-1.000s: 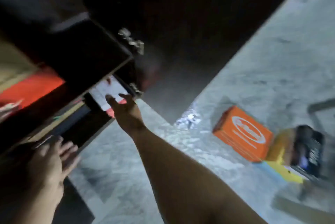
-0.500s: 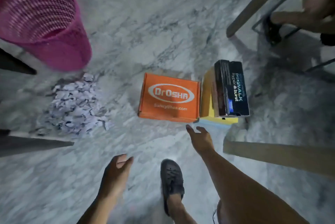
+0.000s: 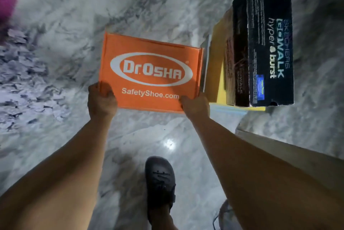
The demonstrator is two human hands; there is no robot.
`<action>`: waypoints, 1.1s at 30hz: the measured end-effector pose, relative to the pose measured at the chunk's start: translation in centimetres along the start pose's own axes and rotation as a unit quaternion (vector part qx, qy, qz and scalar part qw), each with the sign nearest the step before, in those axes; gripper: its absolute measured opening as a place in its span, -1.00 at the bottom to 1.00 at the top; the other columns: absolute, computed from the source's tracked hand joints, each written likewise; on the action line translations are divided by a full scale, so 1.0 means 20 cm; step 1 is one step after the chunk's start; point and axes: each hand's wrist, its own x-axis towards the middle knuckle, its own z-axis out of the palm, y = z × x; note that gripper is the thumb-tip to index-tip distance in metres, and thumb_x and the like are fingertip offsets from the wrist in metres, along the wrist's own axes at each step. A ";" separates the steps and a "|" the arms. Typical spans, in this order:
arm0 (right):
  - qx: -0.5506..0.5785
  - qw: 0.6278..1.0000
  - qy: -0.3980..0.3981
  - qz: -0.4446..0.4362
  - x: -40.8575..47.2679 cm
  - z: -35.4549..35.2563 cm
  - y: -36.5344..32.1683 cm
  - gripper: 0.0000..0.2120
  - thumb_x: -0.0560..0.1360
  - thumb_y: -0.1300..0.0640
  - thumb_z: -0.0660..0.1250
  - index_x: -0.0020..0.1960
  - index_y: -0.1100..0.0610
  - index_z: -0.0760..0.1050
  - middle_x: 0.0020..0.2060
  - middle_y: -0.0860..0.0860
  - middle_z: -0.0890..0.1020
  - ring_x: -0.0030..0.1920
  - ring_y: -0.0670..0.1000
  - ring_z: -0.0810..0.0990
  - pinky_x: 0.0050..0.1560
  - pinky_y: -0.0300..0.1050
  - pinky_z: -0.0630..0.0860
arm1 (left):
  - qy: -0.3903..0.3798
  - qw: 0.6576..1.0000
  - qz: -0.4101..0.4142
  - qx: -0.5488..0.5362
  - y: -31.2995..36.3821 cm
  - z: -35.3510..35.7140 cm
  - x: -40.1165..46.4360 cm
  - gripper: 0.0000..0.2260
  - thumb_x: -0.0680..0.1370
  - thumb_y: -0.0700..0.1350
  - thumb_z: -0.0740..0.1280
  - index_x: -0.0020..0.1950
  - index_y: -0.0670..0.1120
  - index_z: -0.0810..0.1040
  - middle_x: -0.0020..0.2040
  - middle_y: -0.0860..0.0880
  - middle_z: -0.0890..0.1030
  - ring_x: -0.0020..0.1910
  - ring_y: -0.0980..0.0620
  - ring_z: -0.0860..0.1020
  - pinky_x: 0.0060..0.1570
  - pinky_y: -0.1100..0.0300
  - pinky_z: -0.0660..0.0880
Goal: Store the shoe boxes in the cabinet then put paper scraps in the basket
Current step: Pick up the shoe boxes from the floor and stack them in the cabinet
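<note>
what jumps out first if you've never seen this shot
The orange box at centre, gripped at its near corners by the left hand and right hand. Right of it, a black box sits atop a yellow box; paper scraps litter the floor at left.

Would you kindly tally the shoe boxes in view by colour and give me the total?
Orange: 1, the orange box, gripped at its near corners by the left hand and the right hand.
Black: 1, the black box, on top of the yellow one.
Yellow: 1, the yellow box, mostly hidden under the black one.
Total: 3 shoe boxes.
</note>
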 end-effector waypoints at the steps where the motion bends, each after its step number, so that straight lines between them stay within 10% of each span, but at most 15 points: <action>1: -0.013 1.000 -0.004 -0.001 -0.06 -0.01 0.03 -0.47 0.52 -0.06 0.39 0.44 0.05 0.40 0.19 0.08 0.62 0.06 0.18 0.61 0.09 0.01 0.58 | 0.004 1.000 -0.006 -0.004 -0.03 -0.06 -0.04 -0.61 0.57 0.03 0.25 0.29 -0.19 0.45 0.19 -0.29 0.60 0.19 -0.34 0.54 0.13 -0.05 0.43; 10: -0.064 0.996 -0.051 -0.048 -1.13 -0.24 0.12 -0.63 0.42 -0.20 0.35 0.18 -0.15 0.44 -0.11 -0.12 0.68 -0.02 0.12 0.64 -0.03 0.09 0.65 | 0.068 0.985 -0.128 -0.091 -0.41 -1.03 -0.85 -0.78 0.59 -0.03 0.35 0.20 -0.08 0.49 0.09 -0.19 0.65 0.09 -0.25 0.61 0.07 -0.08 0.52; 15: -0.004 0.984 -0.123 -0.129 -2.10 -0.23 0.04 -0.48 0.25 -0.21 0.32 0.18 -0.09 0.41 -0.01 0.10 0.68 -0.18 0.11 0.59 -0.15 0.00 0.47 | 0.182 0.943 -0.203 -0.191 -0.71 -1.84 -1.54 -0.88 0.62 0.03 0.31 0.10 0.03 0.52 0.09 -0.12 0.66 0.12 -0.19 0.62 0.09 0.01 0.51; 19: -0.017 0.950 -0.161 -0.268 -2.75 -0.04 0.00 -0.52 0.29 -0.06 0.53 0.11 -0.35 0.43 -0.01 0.17 0.74 -0.29 -0.03 0.69 -0.32 -0.32 0.56 | 0.297 0.893 -0.200 -0.271 -1.01 -2.52 -1.96 -0.95 0.63 0.07 0.28 0.05 0.14 0.51 0.01 0.01 0.65 0.06 -0.09 0.62 -0.01 0.07 0.49; 22: 0.002 0.918 -0.193 -0.347 -3.22 0.09 -0.19 -0.47 0.26 -0.07 0.51 0.22 -0.15 0.50 -0.14 -0.18 0.76 -0.26 -0.35 0.65 -0.34 -0.55 0.47 | 0.381 0.848 -0.174 -0.326 -1.26 -2.98 -2.17 -0.95 0.56 0.13 0.37 -0.03 0.28 0.52 -0.07 0.03 0.63 -0.01 -0.10 0.64 -0.03 0.02 0.52; 24: 0.014 0.886 -0.222 -0.407 -3.55 0.18 -0.35 -0.51 0.40 0.06 0.57 0.26 -0.18 0.52 -0.08 -0.09 0.76 -0.16 -0.23 0.68 -0.27 -0.55 0.48 | 0.431 0.815 -0.151 -0.357 -1.37 -3.25 -2.26 -0.81 0.47 0.23 0.38 0.08 0.33 0.54 0.00 0.00 0.65 0.03 -0.10 0.65 0.08 -0.10 0.57; 33: 0.137 0.752 -0.329 -0.555 -4.50 0.88 -1.25 -0.59 0.52 0.17 0.48 0.33 0.04 0.49 -0.04 -0.16 0.65 -0.16 -0.33 0.63 -0.20 -0.51 0.48 | 0.649 0.652 -0.007 -0.393 -1.56 -4.18 -2.03 -0.65 0.57 -0.29 0.36 0.33 -0.22 0.37 0.17 -0.12 0.50 -0.05 0.25 0.54 0.02 0.51 0.41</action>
